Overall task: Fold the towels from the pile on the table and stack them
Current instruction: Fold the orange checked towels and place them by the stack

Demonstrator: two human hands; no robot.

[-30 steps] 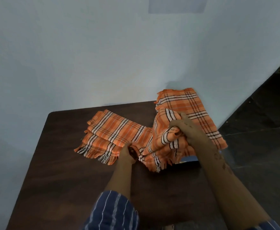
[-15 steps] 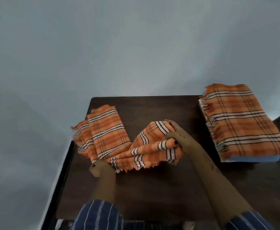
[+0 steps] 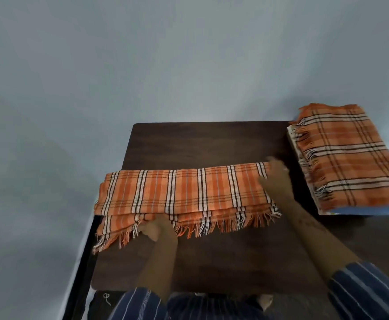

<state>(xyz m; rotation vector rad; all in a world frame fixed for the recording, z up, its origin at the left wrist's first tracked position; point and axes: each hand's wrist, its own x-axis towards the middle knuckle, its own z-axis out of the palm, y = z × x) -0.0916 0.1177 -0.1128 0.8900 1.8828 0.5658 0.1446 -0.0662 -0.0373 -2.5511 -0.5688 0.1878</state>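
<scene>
towel laid long across the surface, mid-fold

the plaid towel (image 3: 184, 192) lies flat on the surface (image 3: 212, 144); the left hand (image 3: 156, 229) pinches its fringed near edge, while the right hand (image 3: 275, 179) lies blurred on its right end, grip unclear, probably squaring layers. the folded stack (image 3: 350, 158) waits far right.

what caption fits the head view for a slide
Both hands on an orange plaid fringed towel on the dark wooden table

I see a plain room, likely a home: a dark wooden table (image 3: 212, 144) against a bare pale-blue wall (image 3: 165, 65), with folded plaid towels (image 3: 350, 158) at the right.
</scene>
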